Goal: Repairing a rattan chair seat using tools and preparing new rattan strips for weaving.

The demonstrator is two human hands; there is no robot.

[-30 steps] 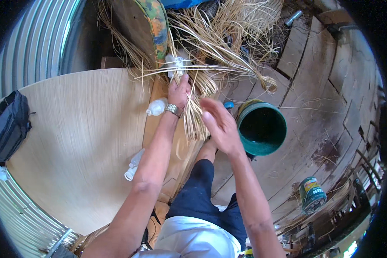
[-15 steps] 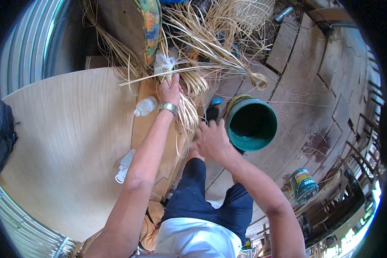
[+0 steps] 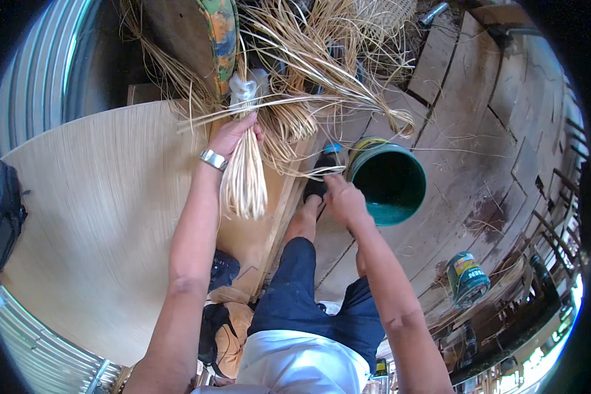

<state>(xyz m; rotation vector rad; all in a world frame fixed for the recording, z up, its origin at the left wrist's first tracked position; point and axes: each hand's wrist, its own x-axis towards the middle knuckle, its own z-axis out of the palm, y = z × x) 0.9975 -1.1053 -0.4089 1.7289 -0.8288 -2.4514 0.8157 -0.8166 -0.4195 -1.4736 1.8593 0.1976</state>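
Note:
My left hand (image 3: pixel 235 134) is closed around a bundle of thin, pale cane-like strips (image 3: pixel 245 184), whose looped lower end hangs toward me. Just beyond that hand, white plastic (image 3: pixel 244 85) is wrapped about the bundle. My right hand (image 3: pixel 345 202) is closed, its fingertips pinching a few strips (image 3: pixel 316 173) that stretch out from the pile, beside the green bucket (image 3: pixel 393 217). Another tied bunch of strips (image 3: pixel 292 121) lies right behind my left hand. Long loose strips (image 3: pixel 269 103) cross over the bundle.
A large heap of tangled strips (image 3: pixel 335 39) fills the far middle. At left stands a pale curved wooden panel (image 3: pixel 98 223), with a dark bag (image 3: pixel 3 220) at its edge. A green can (image 3: pixel 468 282) lies on the plank floor (image 3: pixel 466 144). A dark cap (image 3: pixel 223 270) sits near my left forearm.
My left hand has moved left with the bundle, which now hangs apart from the other bunch. My right hand has moved right and slightly away from me, drawing the strips out toward the bucket.

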